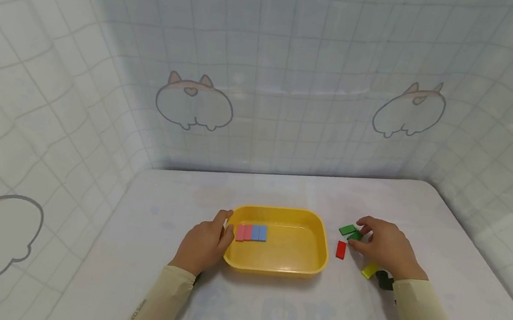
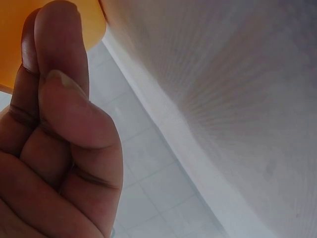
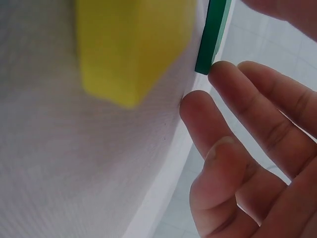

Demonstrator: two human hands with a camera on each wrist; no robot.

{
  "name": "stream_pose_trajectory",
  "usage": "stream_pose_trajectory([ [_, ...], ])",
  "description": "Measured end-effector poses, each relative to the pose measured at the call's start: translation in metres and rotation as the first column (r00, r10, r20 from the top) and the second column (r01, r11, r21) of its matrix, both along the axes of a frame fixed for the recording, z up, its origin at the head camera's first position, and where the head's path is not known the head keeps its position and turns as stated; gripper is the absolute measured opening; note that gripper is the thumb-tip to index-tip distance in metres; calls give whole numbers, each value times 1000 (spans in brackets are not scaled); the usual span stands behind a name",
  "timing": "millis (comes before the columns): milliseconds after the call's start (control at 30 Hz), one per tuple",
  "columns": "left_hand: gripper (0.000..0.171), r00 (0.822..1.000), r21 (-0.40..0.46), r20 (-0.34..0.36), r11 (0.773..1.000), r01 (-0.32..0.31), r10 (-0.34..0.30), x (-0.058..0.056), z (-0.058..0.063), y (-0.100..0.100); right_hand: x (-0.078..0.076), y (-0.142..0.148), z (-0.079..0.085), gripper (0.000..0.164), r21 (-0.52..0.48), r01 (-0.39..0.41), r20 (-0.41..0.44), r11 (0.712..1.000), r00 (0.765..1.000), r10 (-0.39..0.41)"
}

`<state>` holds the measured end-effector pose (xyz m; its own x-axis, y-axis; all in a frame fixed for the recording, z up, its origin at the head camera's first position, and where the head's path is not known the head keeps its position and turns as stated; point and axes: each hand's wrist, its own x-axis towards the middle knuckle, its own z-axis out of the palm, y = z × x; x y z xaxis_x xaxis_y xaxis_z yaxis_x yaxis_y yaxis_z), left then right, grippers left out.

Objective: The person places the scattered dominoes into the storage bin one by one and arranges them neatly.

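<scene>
A shallow yellow tray (image 1: 294, 243) lies on the table. My left hand (image 1: 204, 241) holds its left rim, thumb and fingers at the edge; in the left wrist view part of the tray (image 2: 94, 25) shows behind the fingers. Two pink tiles (image 1: 244, 232) and two blue tiles (image 1: 259, 233) form a row inside it. To the right of the tray, my right hand (image 1: 384, 246) reaches over a green tile (image 1: 355, 236), with thumb and forefinger apart around it. In the right wrist view a fingertip meets the end of a green tile (image 3: 213, 39).
Another green tile (image 1: 347, 229) and a red tile (image 1: 340, 250) lie between tray and right hand. A yellow piece (image 1: 369, 270) and dark pieces (image 1: 384, 280) sit by the right wrist, partly hidden. Grid-patterned cloth (image 1: 303, 81) walls the table at back and sides.
</scene>
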<state>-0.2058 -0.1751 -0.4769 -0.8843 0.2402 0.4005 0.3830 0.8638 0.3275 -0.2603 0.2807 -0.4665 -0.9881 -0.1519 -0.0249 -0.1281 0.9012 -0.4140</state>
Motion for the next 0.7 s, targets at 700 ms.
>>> stream_pose_trajectory([
  [700,37,1000,6,23,1000,-8,8,2,-2,0,4,1,-2,59,-20,-1,-19,1000,1000,1],
])
